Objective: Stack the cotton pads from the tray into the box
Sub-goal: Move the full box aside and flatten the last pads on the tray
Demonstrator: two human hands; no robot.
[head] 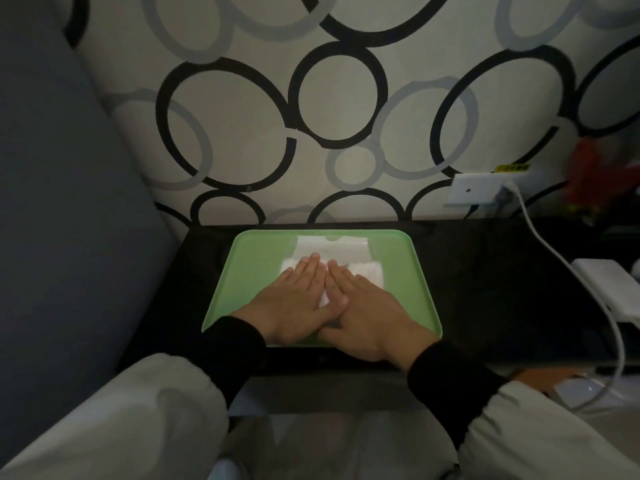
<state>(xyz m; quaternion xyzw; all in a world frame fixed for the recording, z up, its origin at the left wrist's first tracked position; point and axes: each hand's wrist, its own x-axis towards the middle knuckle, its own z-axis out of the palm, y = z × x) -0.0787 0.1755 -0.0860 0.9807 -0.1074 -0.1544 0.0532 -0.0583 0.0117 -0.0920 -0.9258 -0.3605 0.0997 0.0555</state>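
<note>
A green tray [249, 271] lies on a black table. In its middle sits a pile of white cotton pads [369, 273], mostly covered by my hands. My left hand [294, 296] and my right hand [363, 306] lie flat side by side on the pads, fingers straight and pointing away from me, thumbs touching. Behind the pads, at the tray's far edge, stands a clear box [332, 245] with white inside; its contents are hard to make out.
The black table [485, 289] backs onto a wall with ring-patterned paper. A white socket [474, 190] with a white cable [568, 268] is at the right, beside a white device [609, 289]. A grey cushion [69, 202] stands at the left.
</note>
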